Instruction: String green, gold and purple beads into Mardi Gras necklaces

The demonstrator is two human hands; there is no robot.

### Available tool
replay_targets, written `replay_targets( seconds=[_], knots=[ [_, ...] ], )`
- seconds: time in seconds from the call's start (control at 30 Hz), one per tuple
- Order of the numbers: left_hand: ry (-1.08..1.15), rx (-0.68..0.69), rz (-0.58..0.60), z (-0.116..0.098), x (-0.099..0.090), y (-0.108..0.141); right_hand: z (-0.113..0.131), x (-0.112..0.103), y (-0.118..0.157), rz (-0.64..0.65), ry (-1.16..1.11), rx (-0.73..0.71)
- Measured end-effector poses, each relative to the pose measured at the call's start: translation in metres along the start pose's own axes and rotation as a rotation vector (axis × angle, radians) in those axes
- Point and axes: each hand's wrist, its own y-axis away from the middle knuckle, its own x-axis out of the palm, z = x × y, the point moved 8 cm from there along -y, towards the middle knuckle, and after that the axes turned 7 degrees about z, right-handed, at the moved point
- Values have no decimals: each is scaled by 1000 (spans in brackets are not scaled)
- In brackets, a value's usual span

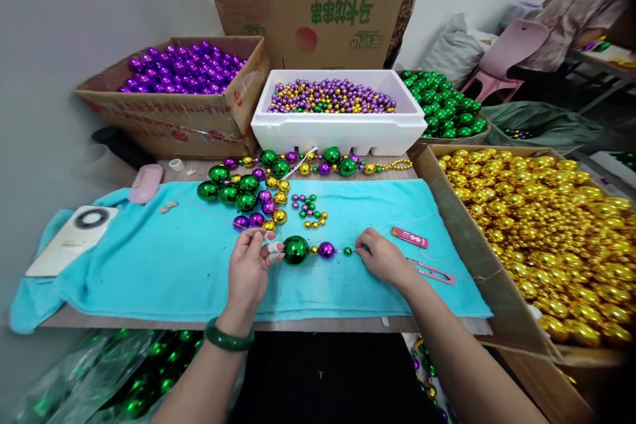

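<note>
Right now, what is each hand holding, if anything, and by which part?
A bead strand: the left hand holds it beside the large green bead; the right hand pinches the thread just past the small green bead.

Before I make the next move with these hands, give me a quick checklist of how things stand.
1. Left hand at the large green bead: ok, taped fingers beside the bead's left end.
2. Right hand near the small green bead: ok, fingertips just to its right.
3. Beads lined up between the hands: ok, with a gold bead and a purple bead between the two green ones.
4. Firm pinch on the thread: cannot tell, too fine to make out.
5. Pink tool fully in view: not ok, the right forearm covers its near end.
6. Loose small beads apart from this row: ok.
</note>
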Motion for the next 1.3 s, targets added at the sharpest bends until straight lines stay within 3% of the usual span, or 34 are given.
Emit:
replay_targets(
  seconds=[0.47,0.9,1.3],
  knots=[
    [117,-44,-45,-5,-1,6,-18,-37,-4,73,-30,-45],
    [64,56,-75,-16,-11,6,-7,-11,-10,123,-58,-48],
    [73,61,-141,-16,-19,12,-10,-19,-9,49,-274,-116]
  ],
)
